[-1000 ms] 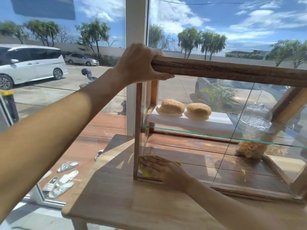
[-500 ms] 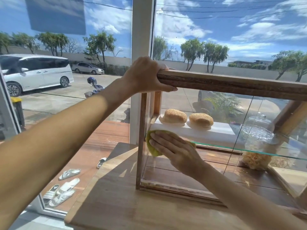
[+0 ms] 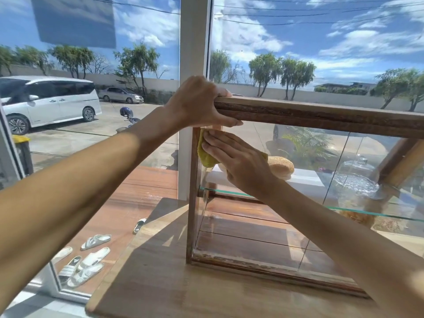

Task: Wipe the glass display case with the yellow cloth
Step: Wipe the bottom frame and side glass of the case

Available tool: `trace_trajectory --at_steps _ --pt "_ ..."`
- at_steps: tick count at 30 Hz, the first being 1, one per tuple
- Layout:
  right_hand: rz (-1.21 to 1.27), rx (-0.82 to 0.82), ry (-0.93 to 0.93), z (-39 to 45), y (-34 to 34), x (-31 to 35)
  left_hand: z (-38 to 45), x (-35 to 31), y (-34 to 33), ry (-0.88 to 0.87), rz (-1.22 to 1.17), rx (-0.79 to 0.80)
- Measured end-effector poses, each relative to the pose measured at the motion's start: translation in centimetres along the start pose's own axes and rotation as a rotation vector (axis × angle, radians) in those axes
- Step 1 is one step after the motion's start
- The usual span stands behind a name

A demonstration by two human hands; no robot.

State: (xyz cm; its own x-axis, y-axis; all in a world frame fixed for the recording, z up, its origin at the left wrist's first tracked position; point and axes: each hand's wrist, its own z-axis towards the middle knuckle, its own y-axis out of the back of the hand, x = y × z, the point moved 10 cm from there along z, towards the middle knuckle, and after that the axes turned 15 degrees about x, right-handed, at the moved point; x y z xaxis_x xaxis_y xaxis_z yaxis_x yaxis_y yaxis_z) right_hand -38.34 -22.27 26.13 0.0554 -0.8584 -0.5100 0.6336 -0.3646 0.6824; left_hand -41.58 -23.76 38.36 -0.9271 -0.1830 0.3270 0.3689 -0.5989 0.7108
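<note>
Sunlit window (image 3: 146,65), wooden table (image 3: 160,283)

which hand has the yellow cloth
The right hand, flat on the yellow cloth high on the glass display case. The left hand only grips the top wooden rail.

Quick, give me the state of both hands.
Left hand: grips the case top rail.
Right hand: open, flat, pressing the cloth on the glass.

Display case (image 3: 321,115) on the worktop (image 3: 174,288); bun (image 3: 281,166) and glass dome (image 3: 358,177) inside on the shelf (image 3: 378,213), dome right of bun; sandals (image 3: 89,260) on the floor, far left.
</note>
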Motion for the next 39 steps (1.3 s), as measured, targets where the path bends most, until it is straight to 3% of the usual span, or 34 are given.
trace_trajectory --at_steps 5,20,27,32,34,39 --pt "0.052 0.102 0.077 -1.4 -2.0 1.2 0.0 0.1 -0.2 -0.006 -0.020 -0.014" --pt "0.126 0.118 0.167 -8.9 -11.4 8.3 -0.4 -0.1 0.0 -0.007 -0.034 -0.054" --pt "0.139 0.300 0.210 -12.1 -16.7 11.6 -0.2 -0.1 -0.2 0.016 -0.014 -0.013" --pt "0.207 0.426 0.186 -12.9 -16.9 12.7 0.2 -0.5 -0.8 0.027 0.036 0.064" --pt "0.216 0.367 0.189 -12.9 -15.0 12.4 0.4 -0.7 -1.0 0.036 0.043 0.071" --pt "0.200 0.035 0.152 -11.5 -6.1 7.2 0.4 -0.8 -0.8 0.033 0.075 0.016"
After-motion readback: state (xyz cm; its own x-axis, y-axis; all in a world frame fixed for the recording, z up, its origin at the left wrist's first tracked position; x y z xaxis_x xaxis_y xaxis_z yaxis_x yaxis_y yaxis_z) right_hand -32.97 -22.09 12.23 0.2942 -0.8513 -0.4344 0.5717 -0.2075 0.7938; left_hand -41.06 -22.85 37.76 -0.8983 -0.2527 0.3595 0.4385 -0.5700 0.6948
